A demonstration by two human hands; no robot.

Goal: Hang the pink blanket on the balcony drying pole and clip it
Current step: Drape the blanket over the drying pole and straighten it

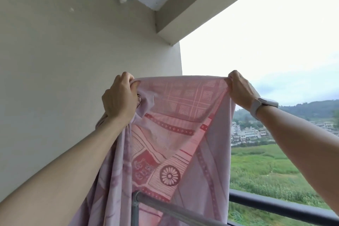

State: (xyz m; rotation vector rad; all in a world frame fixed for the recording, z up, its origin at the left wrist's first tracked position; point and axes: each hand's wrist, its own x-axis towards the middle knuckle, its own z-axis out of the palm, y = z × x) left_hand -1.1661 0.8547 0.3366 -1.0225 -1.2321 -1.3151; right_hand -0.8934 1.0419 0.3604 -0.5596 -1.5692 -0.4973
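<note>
I hold the pink blanket (176,119) up in front of me, its top edge stretched between both hands. My left hand (120,97) grips the left end of that edge, with bunched cloth under its fingers. My right hand (240,91), a watch on its wrist, pinches the right end. The patterned cloth hangs down from there and covers part of the grey drying pole (176,209), which runs low across the view with an upright post at its left end. No clip is in view.
A beige wall (64,60) stands close on the left, with a ceiling beam (201,11) overhead. The dark balcony railing (284,207) crosses at the lower right; beyond it lie green fields and distant buildings.
</note>
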